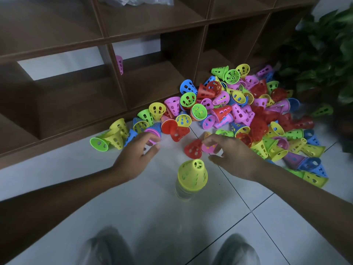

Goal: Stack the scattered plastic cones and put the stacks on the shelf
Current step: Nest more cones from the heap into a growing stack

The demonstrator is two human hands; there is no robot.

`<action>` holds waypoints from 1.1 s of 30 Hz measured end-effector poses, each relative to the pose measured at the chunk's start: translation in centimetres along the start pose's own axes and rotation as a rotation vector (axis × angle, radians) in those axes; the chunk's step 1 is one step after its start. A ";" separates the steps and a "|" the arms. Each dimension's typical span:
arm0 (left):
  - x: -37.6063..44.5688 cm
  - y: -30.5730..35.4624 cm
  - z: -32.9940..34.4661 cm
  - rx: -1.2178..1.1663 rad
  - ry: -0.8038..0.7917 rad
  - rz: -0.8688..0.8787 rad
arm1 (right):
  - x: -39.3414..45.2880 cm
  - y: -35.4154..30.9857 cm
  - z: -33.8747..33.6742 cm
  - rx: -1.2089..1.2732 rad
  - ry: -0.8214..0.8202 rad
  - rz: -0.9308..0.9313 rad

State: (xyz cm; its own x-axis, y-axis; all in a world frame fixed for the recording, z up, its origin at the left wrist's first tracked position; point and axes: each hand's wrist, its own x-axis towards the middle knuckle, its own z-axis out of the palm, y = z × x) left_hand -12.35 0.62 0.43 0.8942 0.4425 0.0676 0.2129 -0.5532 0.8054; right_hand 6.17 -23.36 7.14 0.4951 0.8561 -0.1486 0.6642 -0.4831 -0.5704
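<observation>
Head view. Cones [235,111]: a large loose pile, perforated plastic in red, yellow, green, blue and pink, lies on the tiled floor [133,217] against the foot of the shelf [152,25] and spreads right toward a plant [324,54]. Stack [192,175]: yellow cones nested upright, narrow end up, standing on the floor between the two hands, apart from the pile. One pink cone [119,64] sits in a lower shelf compartment. Handling, judged: light, thin-walled, stiff enough to nest, smooth and likely to slide on tile; best pinched at the wide rim or gripped round the tapered wall, holes giving the fingertips purchase. Left hand [137,152]: palm down, fingers loosely curled, reaching at a pink and blue cone [155,131] at the pile's near edge; contact looks imminent, no firm grip visible. Right hand [229,152]: extended forward, fingers curled over a small pink cone [209,147] beside a red cone [193,150]; it appears to pinch the pink one. Both forearms stretch out low over the floor. Knees blurred at bottom edge.
</observation>
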 end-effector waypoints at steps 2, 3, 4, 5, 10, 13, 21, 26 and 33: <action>1.3 -1.7 0.0 0.056 0.019 -0.023 | 1.6 1.5 0.5 -0.002 0.025 0.026; 2.0 -2.6 -0.1 0.089 0.024 -0.032 | 2.4 2.3 0.7 -0.004 0.045 0.041; 2.8 -3.3 -0.1 0.128 0.029 -0.036 | 3.1 3.1 1.0 -0.002 0.067 0.065; 3.6 -3.9 -0.1 0.172 0.028 -0.036 | 3.7 3.9 1.2 0.003 0.090 0.107; 8.3 -5.8 0.3 0.362 -0.028 -0.093 | 6.8 7.8 3.0 0.058 0.167 0.462; 10.8 -6.5 0.8 0.358 -0.044 -0.209 | 8.6 9.2 3.6 0.111 0.107 0.649; 12.3 -7.5 3.0 0.444 -0.209 -0.258 | 12.0 9.8 5.2 0.136 -0.034 0.827; 12.2 -7.3 3.4 0.439 -0.156 -0.226 | 12.6 9.6 6.3 0.161 -0.065 0.895; 11.4 -6.7 4.3 0.546 -0.238 -0.317 | 11.6 10.3 6.6 0.245 -0.029 0.915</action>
State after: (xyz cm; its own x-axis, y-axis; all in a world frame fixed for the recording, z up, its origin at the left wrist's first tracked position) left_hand -1.87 6.33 -6.71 0.8046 0.5094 -0.3051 0.5921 -0.7272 0.3474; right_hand 15.12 -17.21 -5.77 0.7492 0.1694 -0.6403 -0.1128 -0.9200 -0.3754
